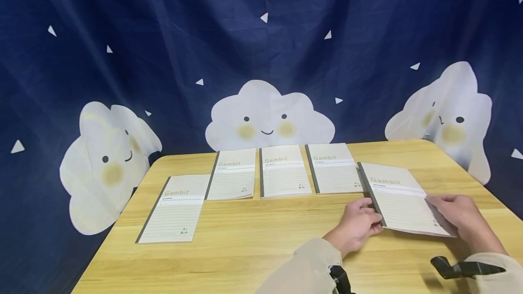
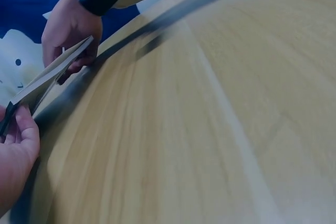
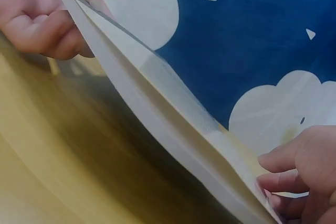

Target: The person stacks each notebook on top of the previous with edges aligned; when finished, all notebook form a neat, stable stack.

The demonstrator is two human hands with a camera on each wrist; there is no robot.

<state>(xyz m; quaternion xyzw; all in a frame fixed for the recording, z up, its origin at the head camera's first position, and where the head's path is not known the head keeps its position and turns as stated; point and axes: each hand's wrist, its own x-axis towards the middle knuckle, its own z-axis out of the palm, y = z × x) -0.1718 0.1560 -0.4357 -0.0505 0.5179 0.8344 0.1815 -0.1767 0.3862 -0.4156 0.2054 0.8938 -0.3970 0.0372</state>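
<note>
A white notebook with a dark spine and the word "Gambit" on its cover is between the two hands at the table's right side. My left hand pinches its spine edge near the lower corner. On the opposite edge, my right hand grips the cover side with thumb and fingers. In the right wrist view the notebook appears nearly edge-on, tilted above the table, its pages slightly parted. The left wrist view also shows the notebook raised between both hands.
Several matching notebooks lie on the wooden table: one at the far left, and a row along the back, including a middle notebook and one close beside the held one. A blue cloud-printed curtain hangs behind.
</note>
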